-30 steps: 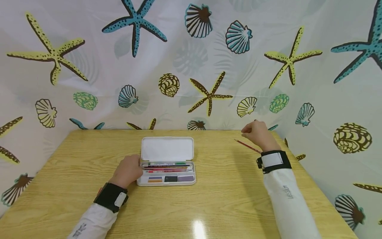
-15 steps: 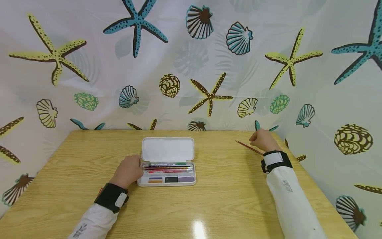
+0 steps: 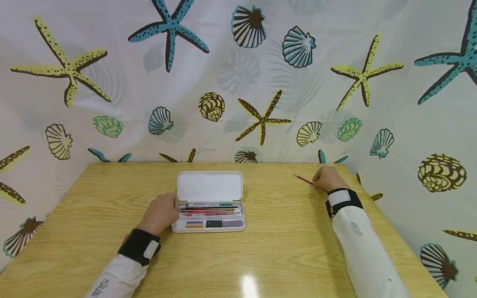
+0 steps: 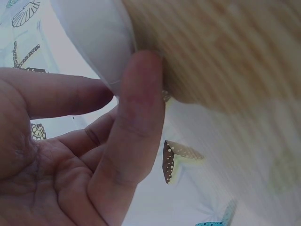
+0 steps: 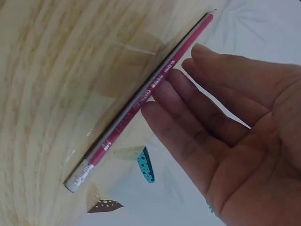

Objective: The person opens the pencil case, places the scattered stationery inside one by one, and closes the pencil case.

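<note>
A white pencil case (image 3: 210,186) lies with its lid raised on the wooden table. My left hand (image 3: 158,213) holds the case's left end; in the left wrist view the thumb and a finger pinch the white edge of the case (image 4: 101,37). Far to the right, a red pencil (image 3: 304,179) lies slantwise on the table. My right hand (image 3: 329,179) is at this pencil, its palm hidden in the head view. In the right wrist view the fingertips reach the side of the pencil (image 5: 140,102), with the thumb standing off from it.
Inside the case lie several pencils and pens (image 3: 210,210), with a dark block (image 3: 214,224) and a purple block (image 3: 232,223) in front. A cloth (image 3: 223,74) printed with starfish and shells hangs behind the wooden table (image 3: 275,248).
My right hand has come down and slightly right from above the table to the red pencil. The left hand stays at the case.
</note>
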Tool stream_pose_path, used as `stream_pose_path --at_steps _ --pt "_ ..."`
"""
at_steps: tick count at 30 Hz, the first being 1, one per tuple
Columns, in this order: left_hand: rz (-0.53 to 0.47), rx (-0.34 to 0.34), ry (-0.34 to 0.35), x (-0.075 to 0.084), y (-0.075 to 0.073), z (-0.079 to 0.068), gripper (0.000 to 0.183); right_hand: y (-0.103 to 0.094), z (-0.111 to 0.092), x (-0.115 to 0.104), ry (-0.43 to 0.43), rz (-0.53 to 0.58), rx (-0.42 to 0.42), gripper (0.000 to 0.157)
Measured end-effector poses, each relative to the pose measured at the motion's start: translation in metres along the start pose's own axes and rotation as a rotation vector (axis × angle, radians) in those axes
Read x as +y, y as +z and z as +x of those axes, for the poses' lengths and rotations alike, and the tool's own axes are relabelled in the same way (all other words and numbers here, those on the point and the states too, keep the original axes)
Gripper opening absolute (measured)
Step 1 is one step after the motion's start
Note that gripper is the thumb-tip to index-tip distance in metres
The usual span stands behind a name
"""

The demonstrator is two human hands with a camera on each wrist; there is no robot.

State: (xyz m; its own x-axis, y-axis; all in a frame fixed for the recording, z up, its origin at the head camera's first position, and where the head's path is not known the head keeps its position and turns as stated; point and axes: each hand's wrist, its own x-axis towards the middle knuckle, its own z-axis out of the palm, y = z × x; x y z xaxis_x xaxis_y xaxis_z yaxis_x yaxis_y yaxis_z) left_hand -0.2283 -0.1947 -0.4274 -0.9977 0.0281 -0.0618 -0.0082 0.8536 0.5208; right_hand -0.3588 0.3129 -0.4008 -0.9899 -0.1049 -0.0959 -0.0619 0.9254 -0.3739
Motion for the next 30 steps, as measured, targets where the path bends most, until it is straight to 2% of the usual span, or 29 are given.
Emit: stream_pose_path --at_steps 8,15,24,30 --pt "0.003 0.002 0.007 0.0035 -0.0036 -0.0023 0.003 0.0066 0.0022 0.0063 -0.009 -0.005 0.021 0.008" --pt "0.001 -0.001 0.009 0.003 -0.0031 -0.0032 0.005 0.0095 0.0021 0.0072 -0.018 -0.035 0.039 0.009" --pt "0.005 0.0 0.007 0.0023 -0.0021 -0.0035 0.004 0.0093 0.0013 0.0044 0.013 -0.035 -0.005 0.01" --pt "0.011 -0.002 -0.001 0.0018 -0.0018 -0.0019 0.005 0.0076 -0.0015 0.0018 0.002 -0.034 0.0 0.012"
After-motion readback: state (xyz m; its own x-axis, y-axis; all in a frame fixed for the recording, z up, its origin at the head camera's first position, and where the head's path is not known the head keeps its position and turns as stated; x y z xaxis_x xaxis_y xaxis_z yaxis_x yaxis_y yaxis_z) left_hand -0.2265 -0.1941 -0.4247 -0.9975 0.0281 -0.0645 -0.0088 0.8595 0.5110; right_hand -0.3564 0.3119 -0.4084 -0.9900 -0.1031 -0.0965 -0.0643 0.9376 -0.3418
